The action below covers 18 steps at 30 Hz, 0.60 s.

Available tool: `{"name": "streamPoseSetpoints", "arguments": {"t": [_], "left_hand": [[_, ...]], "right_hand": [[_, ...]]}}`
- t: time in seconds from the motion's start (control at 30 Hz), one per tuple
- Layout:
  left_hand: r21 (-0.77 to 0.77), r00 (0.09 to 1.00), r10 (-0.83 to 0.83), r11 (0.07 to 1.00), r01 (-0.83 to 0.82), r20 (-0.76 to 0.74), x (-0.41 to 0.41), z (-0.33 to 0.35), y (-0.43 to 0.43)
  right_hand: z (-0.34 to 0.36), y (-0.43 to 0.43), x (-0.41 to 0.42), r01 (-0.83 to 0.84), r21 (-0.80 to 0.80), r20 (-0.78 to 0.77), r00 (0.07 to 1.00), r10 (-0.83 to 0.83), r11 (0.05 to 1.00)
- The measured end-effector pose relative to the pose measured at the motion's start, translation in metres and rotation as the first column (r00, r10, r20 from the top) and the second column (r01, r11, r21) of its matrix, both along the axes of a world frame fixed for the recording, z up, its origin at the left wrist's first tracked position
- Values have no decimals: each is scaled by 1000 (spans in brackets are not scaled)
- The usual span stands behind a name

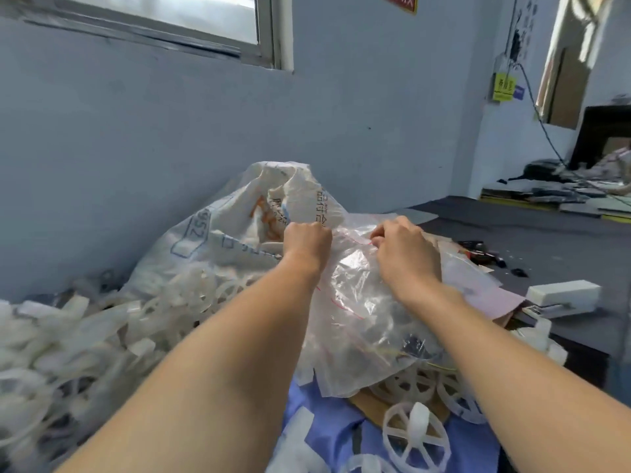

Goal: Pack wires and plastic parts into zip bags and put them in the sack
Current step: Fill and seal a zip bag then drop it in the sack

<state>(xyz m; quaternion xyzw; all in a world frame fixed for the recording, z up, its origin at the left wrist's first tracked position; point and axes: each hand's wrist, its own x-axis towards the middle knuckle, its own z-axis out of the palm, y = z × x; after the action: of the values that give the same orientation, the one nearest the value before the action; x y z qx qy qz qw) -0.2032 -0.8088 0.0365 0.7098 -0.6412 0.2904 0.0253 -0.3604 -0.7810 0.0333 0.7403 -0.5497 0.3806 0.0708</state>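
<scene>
Zip bag [362,302], clear plastic with a red seal line, is held up just in front of the white woven sack [239,216], with dark wires [411,346] bunched in its lower end. The left grip [307,242] is curled tight on the bag's top edge; the right grip [404,249] pinches the seal. Pale plastic parts [85,329] heap against the sack on the counter [546,240].

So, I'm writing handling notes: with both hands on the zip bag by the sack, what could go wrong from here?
The left hand and right hand grip the zip bag only at its top; I cannot tell if it is sealed, so contents might spill. The sack looks slumped at its mouth, so the bag could catch or land among the plastic parts.
</scene>
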Motion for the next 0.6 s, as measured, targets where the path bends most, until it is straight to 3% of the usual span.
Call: {"name": "streamPoseSetpoints", "arguments": {"t": [0.13, 0.23, 0.33, 0.43, 0.6], "left_hand": [[172, 994, -10, 985, 29, -110, 6, 3, 32], [217, 986, -30, 974, 65, -164, 29, 27, 86], [257, 993, -38, 964, 66, -114, 73, 51, 168], [326, 994, 88, 943, -61, -70, 140, 70, 280], [552, 863, 499, 698, -456, 82, 261, 88, 510]], "right_hand": [[8, 14, 17, 127, 31, -249, 962, -115, 991], [20, 54, 53, 115, -40, -255, 959, -121, 993], [35, 118, 121, -131, -57, -191, 975, 118, 990], [48, 207, 201, -408, 13, -92, 909, 407, 913], [46, 384, 318, -701, 51, -155, 698, 699, 711]]}}
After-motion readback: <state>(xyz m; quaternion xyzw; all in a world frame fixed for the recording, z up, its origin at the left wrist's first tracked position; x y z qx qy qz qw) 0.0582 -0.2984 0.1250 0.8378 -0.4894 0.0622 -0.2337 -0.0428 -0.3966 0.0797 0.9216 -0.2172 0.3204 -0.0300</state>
